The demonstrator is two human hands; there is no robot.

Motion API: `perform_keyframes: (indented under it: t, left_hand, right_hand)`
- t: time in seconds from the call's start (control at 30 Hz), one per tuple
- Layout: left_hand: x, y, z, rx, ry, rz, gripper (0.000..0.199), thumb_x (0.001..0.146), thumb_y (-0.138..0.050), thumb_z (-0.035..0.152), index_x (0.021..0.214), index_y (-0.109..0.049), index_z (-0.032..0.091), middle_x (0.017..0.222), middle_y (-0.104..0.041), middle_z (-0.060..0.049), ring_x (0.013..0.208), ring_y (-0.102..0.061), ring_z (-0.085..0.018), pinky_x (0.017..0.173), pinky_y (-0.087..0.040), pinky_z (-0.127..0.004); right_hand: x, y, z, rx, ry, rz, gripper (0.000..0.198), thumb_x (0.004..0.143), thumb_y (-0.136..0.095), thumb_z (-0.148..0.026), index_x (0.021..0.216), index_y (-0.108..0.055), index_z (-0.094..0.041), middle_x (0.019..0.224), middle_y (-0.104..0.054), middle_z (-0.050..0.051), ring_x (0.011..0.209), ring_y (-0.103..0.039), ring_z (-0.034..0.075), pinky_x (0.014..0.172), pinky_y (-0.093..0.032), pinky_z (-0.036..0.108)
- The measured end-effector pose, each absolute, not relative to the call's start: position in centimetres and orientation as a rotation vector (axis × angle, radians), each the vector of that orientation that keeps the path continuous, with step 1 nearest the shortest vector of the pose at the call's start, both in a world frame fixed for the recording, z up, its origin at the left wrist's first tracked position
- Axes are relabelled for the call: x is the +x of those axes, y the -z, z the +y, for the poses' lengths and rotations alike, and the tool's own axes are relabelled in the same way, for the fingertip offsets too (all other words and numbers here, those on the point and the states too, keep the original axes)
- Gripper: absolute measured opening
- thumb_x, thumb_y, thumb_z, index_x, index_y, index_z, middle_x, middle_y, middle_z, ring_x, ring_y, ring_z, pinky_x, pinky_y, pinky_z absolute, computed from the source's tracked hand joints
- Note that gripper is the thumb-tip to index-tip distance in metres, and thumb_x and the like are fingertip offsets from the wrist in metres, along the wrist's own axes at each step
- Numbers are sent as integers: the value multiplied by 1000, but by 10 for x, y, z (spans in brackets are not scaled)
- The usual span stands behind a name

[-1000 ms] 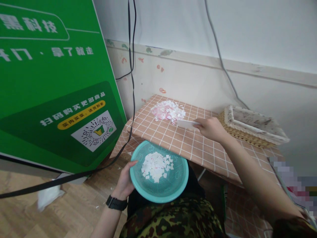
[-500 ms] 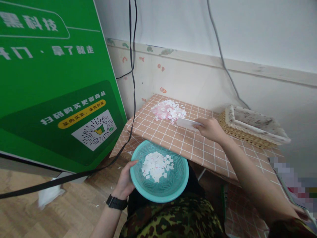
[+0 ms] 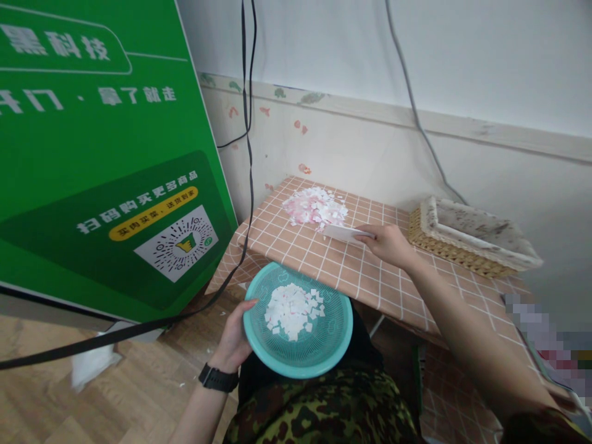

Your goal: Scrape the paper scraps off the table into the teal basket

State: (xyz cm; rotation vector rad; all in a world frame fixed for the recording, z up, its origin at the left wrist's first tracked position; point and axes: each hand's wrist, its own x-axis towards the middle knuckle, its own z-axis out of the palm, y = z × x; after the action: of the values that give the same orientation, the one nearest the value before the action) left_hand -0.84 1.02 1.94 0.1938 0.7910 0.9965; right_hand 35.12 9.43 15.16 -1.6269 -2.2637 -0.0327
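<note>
The right hand [image 3: 385, 242] pinches a white card [image 3: 345, 233] by one end — its other end at the edge of a heap of pink-and-white scraps [image 3: 314, 205] beyond the grip — while the left hand [image 3: 237, 336], thumb lapped over, clasps a teal colander [image 3: 300, 371], white pieces [image 3: 291, 309] inside, right of that hold.

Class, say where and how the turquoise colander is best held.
Probably by the rim of the turquoise colander, from the person's left, thumb on top: the rim is round and raised, and its far side lies close to the table's edge. The left hand grips there.
</note>
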Motion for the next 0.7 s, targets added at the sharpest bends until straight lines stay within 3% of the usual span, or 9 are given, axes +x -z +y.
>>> perform_keyframes:
  t: [0.33, 0.7]
  left_hand:
    - [-8, -22, 11, 177, -991, 793, 19, 78, -59, 19, 89, -70, 9, 82, -76, -12, 76, -70, -26, 78, -55, -40]
    - [-8, -22, 11, 187, -990, 807, 21, 79, -59, 19, 92, -69, 8, 83, -76, -12, 76, -70, -26, 78, -55, -39]
  right_hand:
    - [347, -154, 86, -1707, 184, -2223, 24, 86, -50, -29, 97, -70, -22, 73, -71, 4, 62, -63, 18, 58, -40, 28]
    - [347, -156, 87, -1572, -46, -2236, 21, 83, -54, -25, 93, -72, -22, 81, -73, 2, 66, -65, 17, 60, -43, 27]
